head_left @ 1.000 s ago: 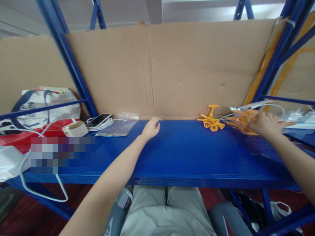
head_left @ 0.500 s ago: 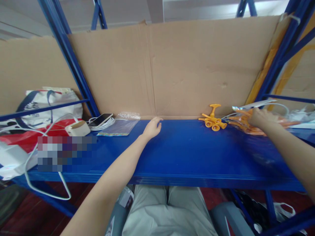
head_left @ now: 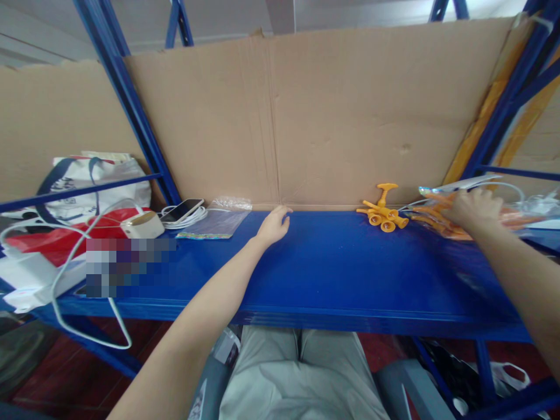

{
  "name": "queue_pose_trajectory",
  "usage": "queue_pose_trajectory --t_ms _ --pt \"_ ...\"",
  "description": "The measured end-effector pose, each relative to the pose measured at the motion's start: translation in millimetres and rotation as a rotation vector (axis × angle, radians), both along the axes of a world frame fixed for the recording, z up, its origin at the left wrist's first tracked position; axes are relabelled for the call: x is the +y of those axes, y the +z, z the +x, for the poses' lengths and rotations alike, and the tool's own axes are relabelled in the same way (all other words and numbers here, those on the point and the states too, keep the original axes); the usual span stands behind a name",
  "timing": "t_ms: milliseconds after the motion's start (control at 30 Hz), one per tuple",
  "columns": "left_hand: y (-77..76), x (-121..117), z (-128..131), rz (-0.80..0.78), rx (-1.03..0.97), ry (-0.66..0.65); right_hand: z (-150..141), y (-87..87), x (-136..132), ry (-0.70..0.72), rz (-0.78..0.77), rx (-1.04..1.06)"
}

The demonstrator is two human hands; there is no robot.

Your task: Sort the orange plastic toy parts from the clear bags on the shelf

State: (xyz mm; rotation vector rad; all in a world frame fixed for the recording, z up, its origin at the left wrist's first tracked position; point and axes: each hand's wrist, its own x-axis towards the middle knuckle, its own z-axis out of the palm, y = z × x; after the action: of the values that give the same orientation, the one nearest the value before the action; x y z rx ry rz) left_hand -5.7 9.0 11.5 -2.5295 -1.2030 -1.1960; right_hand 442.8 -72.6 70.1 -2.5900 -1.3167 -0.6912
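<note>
My left hand (head_left: 273,226) lies on the blue shelf board (head_left: 324,268), holding nothing, its fingers loosely bent and the thumb apart. At the right, my right hand (head_left: 476,209) is closed at a clear plastic bag (head_left: 431,219) full of orange plastic pieces; its fingertips are partly hidden against the bag. Just left of that bag sits a small pile of orange plastic pieces (head_left: 385,217) with flared, hollow round ends. One piece stands upright at the back of the pile, its wide end on top.
A flat clear plastic bag (head_left: 214,223) lies left of my left hand, beside a phone (head_left: 182,211) on a coiled white cable. Further left are a white charger (head_left: 142,225), red plastic (head_left: 102,230) and a white tote bag (head_left: 100,181). Cardboard (head_left: 350,111) closes the back.
The view has shifted slightly, so things sit a little further right. My right hand stays at the bag, its fingers more curled. My left hand keeps its place on the shelf.
</note>
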Motion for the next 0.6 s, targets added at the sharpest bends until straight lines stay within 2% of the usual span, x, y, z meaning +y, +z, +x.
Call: queue_pose_trajectory --t_ms 133,300,400,600 --pt "-1.3 2.2 0.3 -0.002 -0.003 -0.007 3.1 -0.9 -7.6 0.059 0.011 -0.095" --pt "-2.7 4.5 0.5 -0.012 0.003 -0.009 9.6 2.8 -13.4 0.150 -0.160 -0.163" --pt "-3.2 5.3 0.0 -0.008 0.009 -0.011 15.1 0.3 -11.2 0.173 -0.185 -0.181" --pt "-3.7 7.0 -2.0 -0.008 0.021 -0.014 23.1 -5.1 -1.8 0.224 -0.178 -0.094"
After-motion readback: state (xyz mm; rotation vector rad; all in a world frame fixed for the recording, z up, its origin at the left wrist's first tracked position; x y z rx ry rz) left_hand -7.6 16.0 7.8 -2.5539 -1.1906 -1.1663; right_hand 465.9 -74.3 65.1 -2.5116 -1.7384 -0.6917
